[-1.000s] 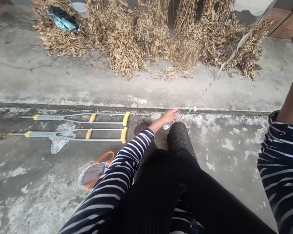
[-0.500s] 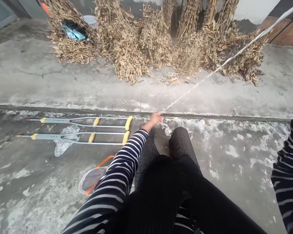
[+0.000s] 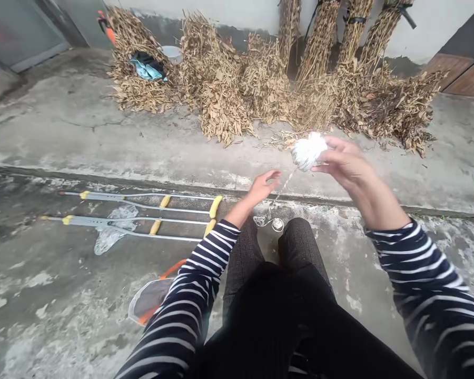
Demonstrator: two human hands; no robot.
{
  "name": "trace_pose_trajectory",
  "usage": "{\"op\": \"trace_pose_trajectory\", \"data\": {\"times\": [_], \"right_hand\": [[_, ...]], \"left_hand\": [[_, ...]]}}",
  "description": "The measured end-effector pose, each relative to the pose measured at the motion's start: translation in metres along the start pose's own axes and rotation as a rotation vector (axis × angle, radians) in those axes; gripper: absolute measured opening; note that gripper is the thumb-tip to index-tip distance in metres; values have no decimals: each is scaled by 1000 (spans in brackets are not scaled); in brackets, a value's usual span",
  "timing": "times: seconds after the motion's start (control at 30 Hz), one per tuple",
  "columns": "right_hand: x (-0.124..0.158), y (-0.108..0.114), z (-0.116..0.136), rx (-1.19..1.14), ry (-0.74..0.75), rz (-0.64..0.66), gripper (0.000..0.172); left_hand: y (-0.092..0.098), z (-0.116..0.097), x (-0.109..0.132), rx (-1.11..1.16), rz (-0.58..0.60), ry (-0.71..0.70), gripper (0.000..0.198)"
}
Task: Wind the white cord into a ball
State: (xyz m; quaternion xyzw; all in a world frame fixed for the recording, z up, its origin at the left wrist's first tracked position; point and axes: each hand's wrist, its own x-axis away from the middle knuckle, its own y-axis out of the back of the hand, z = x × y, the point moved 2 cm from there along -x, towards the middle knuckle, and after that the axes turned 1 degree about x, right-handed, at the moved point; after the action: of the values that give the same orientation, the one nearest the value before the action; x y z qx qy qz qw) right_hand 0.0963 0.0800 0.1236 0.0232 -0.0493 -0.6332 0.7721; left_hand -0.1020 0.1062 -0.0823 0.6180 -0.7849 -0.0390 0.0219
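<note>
My right hand (image 3: pixel 342 163) grips a white ball of twine (image 3: pixel 308 151), held up in front of me over the concrete. A thin twisted strand (image 3: pixel 285 185) runs down from the ball, past the fingers of my left hand (image 3: pixel 264 188). That hand is raised with its fingers apart, and I cannot tell whether it touches the strand. The strand ends in a small white coil (image 3: pixel 277 225) on the floor between my feet and knees.
Two metal crutches (image 3: pixel 142 216) with yellow grips lie on the floor to my left, near a clear plastic bag (image 3: pixel 114 231) and an orange-handled bag (image 3: pixel 150 300). Bundles of dried leafy stalks (image 3: pixel 221 89) stand along the wall beyond a concrete step.
My right hand has come into view with the white ball, which was out of view before. The strand no longer stretches to the upper right. My left hand has lifted slightly.
</note>
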Motion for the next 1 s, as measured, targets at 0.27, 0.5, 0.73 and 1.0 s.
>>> {"op": "trace_pose_trajectory", "data": {"times": [0.27,0.5,0.73,1.0], "right_hand": [[-13,-26,-56,-149,-161,-35,42],[-5,11,-76,-243,-87,-290,30],[-5,84,-74,-268,83,-474,26],[19,94,-1,-152,275,-382,33]], "left_hand": [[-34,-53,19,204,-10,-71,25],[0,-5,61,-2,57,27,30],[66,35,92,-287,58,109,32],[90,56,64,-537,-115,311,23]]}}
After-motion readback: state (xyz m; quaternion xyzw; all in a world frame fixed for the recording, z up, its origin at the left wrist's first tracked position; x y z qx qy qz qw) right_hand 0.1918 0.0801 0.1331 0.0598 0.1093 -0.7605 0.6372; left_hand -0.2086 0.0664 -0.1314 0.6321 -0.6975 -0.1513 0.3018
